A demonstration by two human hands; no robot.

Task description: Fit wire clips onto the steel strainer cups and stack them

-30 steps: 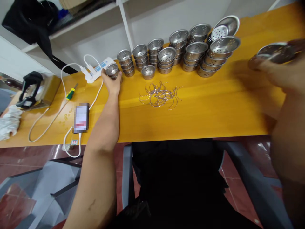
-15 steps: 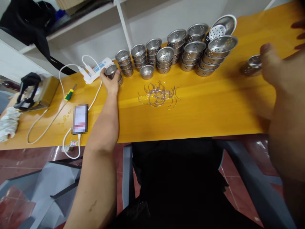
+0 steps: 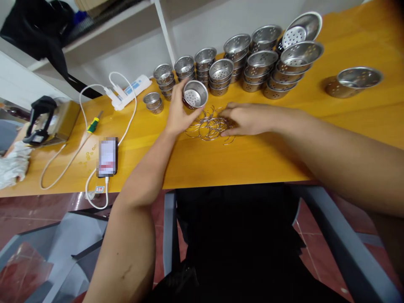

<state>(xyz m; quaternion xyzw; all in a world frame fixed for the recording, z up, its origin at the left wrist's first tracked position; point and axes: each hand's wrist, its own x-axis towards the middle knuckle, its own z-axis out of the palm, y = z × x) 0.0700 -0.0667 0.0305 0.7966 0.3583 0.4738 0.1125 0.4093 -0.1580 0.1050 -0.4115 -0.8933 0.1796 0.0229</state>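
Note:
My left hand (image 3: 181, 107) is closed round a small perforated metal cup (image 3: 196, 95), tilted so that its holed bottom shows, above the table in front of the cup stacks. My right hand (image 3: 241, 118) reaches from the right into a loose tangle of thin curved wires (image 3: 210, 128). Its thumb and fingers are apart at the pile's right side; whether a wire lies between them I cannot make out. Left of my left hand stands a short stack of small cups (image 3: 153, 103). A wider perforated cup (image 3: 355, 82) stands alone at the right.
Several stacks of perforated cups (image 3: 259, 69) line the back of the table (image 3: 252, 164). On the left are a white power strip (image 3: 132, 92) with cables, a phone (image 3: 107, 158), a green-yellow screwdriver (image 3: 94, 125) and a cardboard box (image 3: 65, 122).
My left hand has left a cup on the small stack, moved right and taken the single cup. My right hand has let go of the cup at the right and come to the wires.

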